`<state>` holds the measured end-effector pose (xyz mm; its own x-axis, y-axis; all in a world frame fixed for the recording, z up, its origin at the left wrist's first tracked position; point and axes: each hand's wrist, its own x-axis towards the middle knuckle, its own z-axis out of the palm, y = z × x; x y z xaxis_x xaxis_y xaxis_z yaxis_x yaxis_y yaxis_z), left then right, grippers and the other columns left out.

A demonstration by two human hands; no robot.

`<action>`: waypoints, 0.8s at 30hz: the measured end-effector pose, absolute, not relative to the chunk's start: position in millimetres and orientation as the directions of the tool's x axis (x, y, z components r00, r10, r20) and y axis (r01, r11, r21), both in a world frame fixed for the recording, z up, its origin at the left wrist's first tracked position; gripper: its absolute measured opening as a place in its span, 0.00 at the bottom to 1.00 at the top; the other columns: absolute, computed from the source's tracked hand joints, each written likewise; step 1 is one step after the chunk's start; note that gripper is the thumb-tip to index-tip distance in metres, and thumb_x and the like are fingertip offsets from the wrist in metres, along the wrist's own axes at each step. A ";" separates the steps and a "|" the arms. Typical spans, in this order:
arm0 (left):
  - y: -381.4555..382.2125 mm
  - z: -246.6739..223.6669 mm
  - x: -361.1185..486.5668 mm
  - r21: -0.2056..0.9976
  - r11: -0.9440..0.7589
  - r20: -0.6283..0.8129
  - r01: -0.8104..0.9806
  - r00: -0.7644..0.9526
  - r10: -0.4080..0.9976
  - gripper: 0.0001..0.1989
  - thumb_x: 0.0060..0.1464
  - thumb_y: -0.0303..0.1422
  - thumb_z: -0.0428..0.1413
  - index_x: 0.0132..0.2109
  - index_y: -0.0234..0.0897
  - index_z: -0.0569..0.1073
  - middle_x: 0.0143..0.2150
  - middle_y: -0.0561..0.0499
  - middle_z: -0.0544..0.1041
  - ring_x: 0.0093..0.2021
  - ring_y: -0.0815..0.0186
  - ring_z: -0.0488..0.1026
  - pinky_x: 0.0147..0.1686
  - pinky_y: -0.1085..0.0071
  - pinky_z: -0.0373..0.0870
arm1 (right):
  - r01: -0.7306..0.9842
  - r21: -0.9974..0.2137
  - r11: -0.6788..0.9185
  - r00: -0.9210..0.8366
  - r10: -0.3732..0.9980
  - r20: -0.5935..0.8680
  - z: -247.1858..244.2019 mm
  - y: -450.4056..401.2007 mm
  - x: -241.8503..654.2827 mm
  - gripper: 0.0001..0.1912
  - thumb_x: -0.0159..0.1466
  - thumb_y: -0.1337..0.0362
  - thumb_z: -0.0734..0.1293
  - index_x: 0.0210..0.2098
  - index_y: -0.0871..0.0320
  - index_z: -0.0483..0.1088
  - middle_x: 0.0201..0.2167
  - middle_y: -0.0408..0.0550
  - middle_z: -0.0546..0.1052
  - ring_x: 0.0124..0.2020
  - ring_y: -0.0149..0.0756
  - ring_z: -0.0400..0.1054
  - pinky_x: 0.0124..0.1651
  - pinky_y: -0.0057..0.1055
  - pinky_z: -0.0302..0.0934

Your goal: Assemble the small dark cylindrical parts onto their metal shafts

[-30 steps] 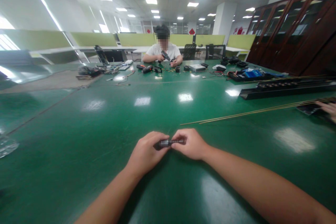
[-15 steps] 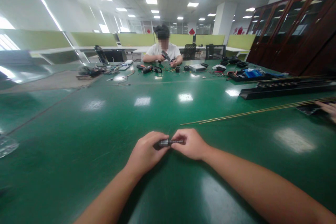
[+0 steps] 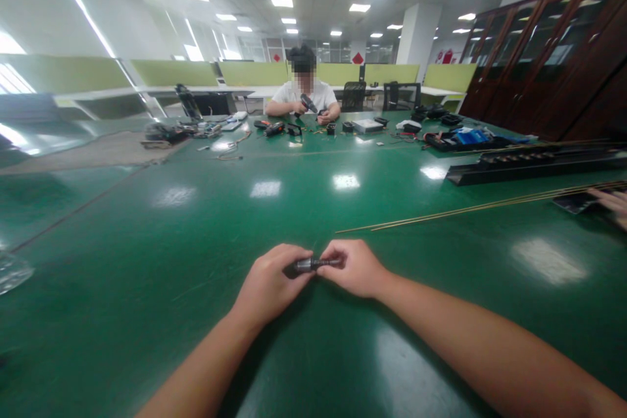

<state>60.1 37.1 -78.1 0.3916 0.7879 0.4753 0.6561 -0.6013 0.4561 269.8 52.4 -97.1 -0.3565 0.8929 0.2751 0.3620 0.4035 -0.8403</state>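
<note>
Just above the green tabletop (image 3: pixel 255 222), my left hand (image 3: pixel 272 284) is closed around a dark metal cylinder (image 3: pixel 304 265) whose grey end points right. A thin dark ridged shaft (image 3: pixel 328 262) is in line with that end. My right hand (image 3: pixel 355 268) pinches the shaft between thumb and fingers, and its far end is hidden in the palm. The fingertips of both hands almost meet where cylinder and shaft join. I cannot tell whether the two are one piece.
Thin brass-coloured rods (image 3: pixel 441 214) lie to the right, near a black metal channel (image 3: pixel 533 166) and another person's hand (image 3: pixel 612 201). Across the table a person (image 3: pixel 304 88) holds a power drill (image 3: pixel 308 103) behind several tools and small boxes. A clear plastic item (image 3: pixel 12 271) is at the left edge.
My hands and the dark piece stay almost in place. The whole view has shifted very slightly, and the other people hold nearly the same pose.
</note>
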 end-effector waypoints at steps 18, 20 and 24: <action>39.1 -76.8 56.8 0.451 -0.589 0.476 0.670 0.378 0.794 0.09 0.53 0.32 0.60 0.43 0.41 0.76 0.41 0.52 0.79 0.41 0.65 0.76 0.44 0.69 0.72 | 0.345 -0.867 0.358 -0.343 0.908 0.238 -101.9 53.2 269.5 0.07 0.56 0.63 0.71 0.33 0.59 0.75 0.27 0.43 0.77 0.27 0.31 0.68 0.30 0.25 0.59; 39.2 -76.7 56.1 0.451 -0.582 0.476 0.677 0.369 0.798 0.09 0.53 0.32 0.60 0.43 0.41 0.76 0.41 0.52 0.79 0.41 0.64 0.76 0.43 0.68 0.72 | 0.351 -0.868 0.353 -0.337 0.912 0.234 -102.2 53.0 269.7 0.07 0.56 0.62 0.71 0.33 0.59 0.75 0.26 0.43 0.77 0.27 0.31 0.68 0.30 0.25 0.59; 39.5 -76.3 55.1 0.453 -0.575 0.478 0.681 0.360 0.802 0.09 0.53 0.33 0.60 0.43 0.40 0.76 0.41 0.50 0.79 0.41 0.63 0.76 0.42 0.68 0.72 | 0.349 -0.873 0.342 -0.327 0.917 0.228 -101.0 52.4 269.6 0.08 0.56 0.61 0.71 0.33 0.59 0.74 0.25 0.42 0.75 0.26 0.30 0.66 0.28 0.25 0.57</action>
